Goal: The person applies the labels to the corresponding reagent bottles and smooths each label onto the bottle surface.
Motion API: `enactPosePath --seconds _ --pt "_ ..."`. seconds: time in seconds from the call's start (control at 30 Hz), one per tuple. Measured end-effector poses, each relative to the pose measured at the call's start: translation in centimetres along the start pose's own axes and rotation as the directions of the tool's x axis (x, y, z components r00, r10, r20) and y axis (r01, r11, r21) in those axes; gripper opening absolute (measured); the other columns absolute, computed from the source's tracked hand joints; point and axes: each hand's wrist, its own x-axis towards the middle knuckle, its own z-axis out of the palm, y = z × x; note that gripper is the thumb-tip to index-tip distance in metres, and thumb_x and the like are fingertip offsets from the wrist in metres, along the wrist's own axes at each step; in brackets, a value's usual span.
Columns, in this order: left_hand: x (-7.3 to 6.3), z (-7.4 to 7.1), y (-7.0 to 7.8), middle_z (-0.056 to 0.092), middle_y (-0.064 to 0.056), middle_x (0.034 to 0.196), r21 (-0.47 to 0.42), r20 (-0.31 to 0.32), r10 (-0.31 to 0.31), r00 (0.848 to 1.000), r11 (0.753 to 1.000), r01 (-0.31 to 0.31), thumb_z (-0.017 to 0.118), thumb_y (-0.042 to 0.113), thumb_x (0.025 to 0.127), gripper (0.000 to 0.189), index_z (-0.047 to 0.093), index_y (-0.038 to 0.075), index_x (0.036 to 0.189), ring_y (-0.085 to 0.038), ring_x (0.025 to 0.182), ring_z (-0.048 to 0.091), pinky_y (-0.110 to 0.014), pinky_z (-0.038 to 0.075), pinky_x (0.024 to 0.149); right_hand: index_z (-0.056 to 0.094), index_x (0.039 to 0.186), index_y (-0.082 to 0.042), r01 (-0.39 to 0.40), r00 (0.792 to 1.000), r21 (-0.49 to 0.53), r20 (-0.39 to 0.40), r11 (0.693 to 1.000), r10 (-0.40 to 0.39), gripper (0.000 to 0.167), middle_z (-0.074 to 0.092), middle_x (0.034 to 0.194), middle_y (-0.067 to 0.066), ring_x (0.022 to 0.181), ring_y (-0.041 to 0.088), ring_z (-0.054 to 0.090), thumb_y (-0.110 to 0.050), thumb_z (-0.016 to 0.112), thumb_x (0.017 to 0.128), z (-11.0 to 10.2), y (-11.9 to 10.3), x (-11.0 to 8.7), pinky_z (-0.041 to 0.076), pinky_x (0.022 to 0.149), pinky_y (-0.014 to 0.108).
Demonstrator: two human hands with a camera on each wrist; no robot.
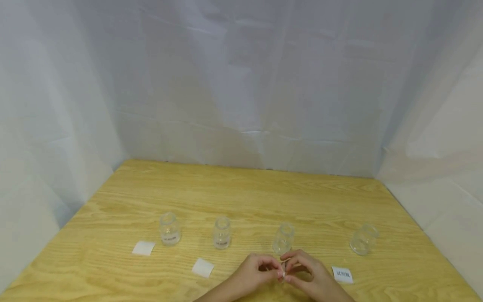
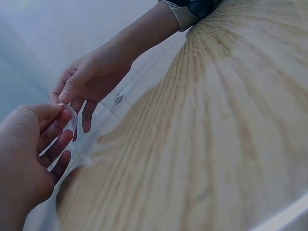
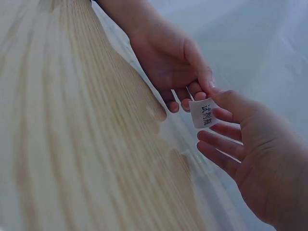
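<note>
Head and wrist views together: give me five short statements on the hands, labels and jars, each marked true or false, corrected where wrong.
1. The left hand and right hand both pinch one small label. True.
2. That label has no writing. False: the right wrist view shows writing on it.
3. Four clear jars are on the wooden table. True.
4. All four jars show writing. False: only the two leftmost do.
5. Two loose white papers left of the hands show no writing. True.

Our head view is softly lit, with pale sheen on the wrinkled white sheeting (image 1: pixel 234 84) toward twelve o'clock; our wrist views look dimmer, bluish, the left carrying white glare (image 2: pixel 284 214) at four o'clock.
</note>
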Motion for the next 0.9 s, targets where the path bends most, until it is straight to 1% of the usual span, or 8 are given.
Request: enactPosePath --seconds 0.17,0.3,0.4,0.5,0.63,0.7,0.8,0.9 --pt "0.11 0.08 -0.33 0.065 -0.007 0.081 0.059 -0.003 0.035 0.999 0.998 -0.034 0.061 0.008 0.088 0.009 0.067 0.001 0.087 -0.001 0.072 0.053 -0.019 0.046 0.065 0.057 0.102 -0.013 -0.002 1.000 -0.015 0.001 1.000 0.002 0.020 0.052 0.117 0.017 0.102 0.020 0.055 -0.002 0.062 0.086 0.08 0.02 -0.06 0.051 0.077 0.035" --pt "0.18 0.10 -0.26 0.064 -0.008 0.082 0.100 -0.010 0.068 0.998 0.993 -0.067 0.061 0.006 0.087 0.008 0.066 0.001 0.085 0.001 0.070 0.051 -0.019 0.046 0.062 0.058 0.101 -0.011 0.030 1.000 -0.004 0.004 1.000 -0.030 0.021 0.052 0.118 0.020 0.101 0.022 0.056 0.003 0.061 0.086 0.08 0.20 -0.05 0.051 0.076 0.034" --pt "0.18 0.06 -0.17 0.065 -0.006 0.083 0.110 -0.019 0.067 0.998 0.992 -0.064 0.062 0.008 0.087 0.008 0.067 0.003 0.086 0.001 0.071 0.051 -0.018 0.045 0.061 0.058 0.100 -0.009 0.057 0.998 0.007 -0.006 0.998 -0.057 0.022 0.052 0.116 0.020 0.100 0.023 0.056 0.006 0.059 0.085 0.04 0.06 0.05 0.051 0.076 0.033" --pt "0.23 0.00 -0.10 0.065 -0.007 0.085 0.107 -0.036 0.077 0.996 0.992 -0.072 0.062 0.009 0.087 0.008 0.067 0.003 0.086 0.000 0.071 0.052 -0.018 0.045 0.061 0.058 0.098 -0.009 0.089 0.995 0.002 -0.039 0.996 -0.089 0.023 0.054 0.112 0.017 0.098 0.022 0.056 0.009 0.059 0.084 0.00 0.05 0.18 0.052 0.074 0.032" --pt "0.26 -0.09 -0.06 0.066 -0.005 0.085 0.109 -0.087 0.098 0.991 0.990 -0.089 0.062 0.010 0.087 0.008 0.066 0.003 0.087 -0.002 0.071 0.053 -0.020 0.047 0.062 0.058 0.095 -0.009 0.123 0.987 -0.029 -0.101 0.992 -0.125 0.025 0.056 0.108 0.014 0.094 0.019 0.057 0.013 0.059 0.082 -0.04 0.41 0.21 0.052 0.068 0.032" --pt "0.20 -0.14 -0.03 0.065 -0.002 0.084 0.100 -0.120 0.084 0.989 0.992 -0.072 0.063 0.013 0.087 0.009 0.066 0.004 0.087 -0.003 0.071 0.053 -0.021 0.047 0.062 0.058 0.094 -0.009 0.116 0.985 -0.038 -0.128 0.993 -0.119 0.026 0.057 0.107 0.013 0.093 0.018 0.057 0.013 0.059 0.082 -0.04 0.45 0.18 0.052 0.067 0.032" --pt "0.19 -0.14 -0.12 0.063 0.002 0.081 0.088 -0.165 0.059 0.985 0.995 -0.044 0.063 0.012 0.087 0.008 0.066 0.005 0.087 -0.004 0.070 0.053 -0.021 0.047 0.063 0.059 0.095 -0.011 0.073 0.984 -0.035 -0.158 0.997 -0.078 0.024 0.058 0.107 0.010 0.092 0.016 0.057 0.011 0.058 0.084 -0.02 0.32 0.10 0.052 0.067 0.031" --pt "0.15 -0.15 0.08 0.061 0.003 0.079 0.089 -0.208 0.030 0.978 0.996 -0.012 0.062 0.010 0.087 0.006 0.065 0.004 0.086 -0.005 0.070 0.052 -0.021 0.046 0.063 0.059 0.096 -0.011 0.035 0.983 -0.021 -0.179 0.999 -0.038 0.022 0.058 0.107 0.010 0.092 0.016 0.057 0.009 0.058 0.085 -0.01 0.13 0.05 0.051 0.068 0.031"
